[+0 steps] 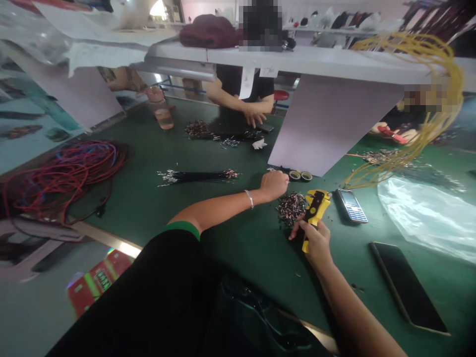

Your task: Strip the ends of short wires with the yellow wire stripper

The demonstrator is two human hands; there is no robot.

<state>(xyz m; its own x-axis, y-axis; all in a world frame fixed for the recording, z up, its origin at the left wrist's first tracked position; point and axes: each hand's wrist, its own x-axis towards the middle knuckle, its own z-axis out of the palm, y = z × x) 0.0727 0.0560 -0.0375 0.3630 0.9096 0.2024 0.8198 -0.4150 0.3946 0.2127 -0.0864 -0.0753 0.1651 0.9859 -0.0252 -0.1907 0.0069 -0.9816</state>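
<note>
In the head view my right hand [317,240] is wrapped round a yellow and black wire stripper [316,208], its jaws pointing away from me. Just left of the tool lies a heap of short cut wire ends [292,207] with coppery tips. My left hand [274,185] reaches forward past this heap with its fingers curled closed; what they hold, if anything, is hidden. Two small tape rolls [300,176] lie right beside its fingers. To the left, a bundle of black wires [199,176] with bare silvery and coppery ends rests on the green tabletop [238,238].
A keypad phone [352,205] and a dark smartphone [409,287] lie right of my right arm. Red and blue wire coils [74,173] cover the left side. Yellow wires [427,49] hang over the shelf [334,64]. Co-workers sit opposite, one holding a red tool [392,134].
</note>
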